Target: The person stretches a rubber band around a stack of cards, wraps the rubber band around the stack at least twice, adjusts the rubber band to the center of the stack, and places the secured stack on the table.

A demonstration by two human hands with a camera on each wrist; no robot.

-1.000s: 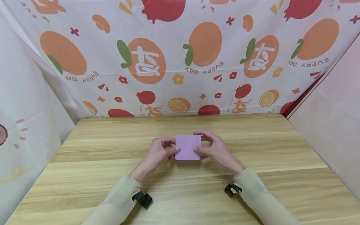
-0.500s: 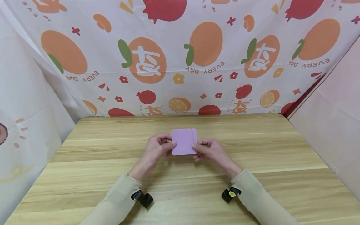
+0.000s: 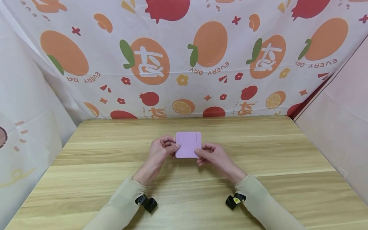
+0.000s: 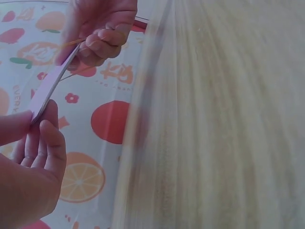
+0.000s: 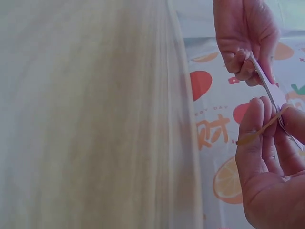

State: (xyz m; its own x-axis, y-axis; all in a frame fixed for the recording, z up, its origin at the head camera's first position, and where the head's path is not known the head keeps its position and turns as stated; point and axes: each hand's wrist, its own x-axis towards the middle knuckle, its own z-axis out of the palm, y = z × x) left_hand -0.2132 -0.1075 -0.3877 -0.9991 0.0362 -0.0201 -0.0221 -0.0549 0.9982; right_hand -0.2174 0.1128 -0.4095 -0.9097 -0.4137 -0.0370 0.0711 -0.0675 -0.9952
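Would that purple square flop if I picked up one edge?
Probably not: the purple square looks nearly straight edge-on between left hand and right hand, suggesting stiffness. It's likely light, being so thin. Its flat shape probably won't roll.

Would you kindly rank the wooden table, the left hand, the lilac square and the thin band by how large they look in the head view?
1. wooden table, by far
2. left hand and lilac square, too alike to rank
3. thin band, just a narrow line near one edge of the square
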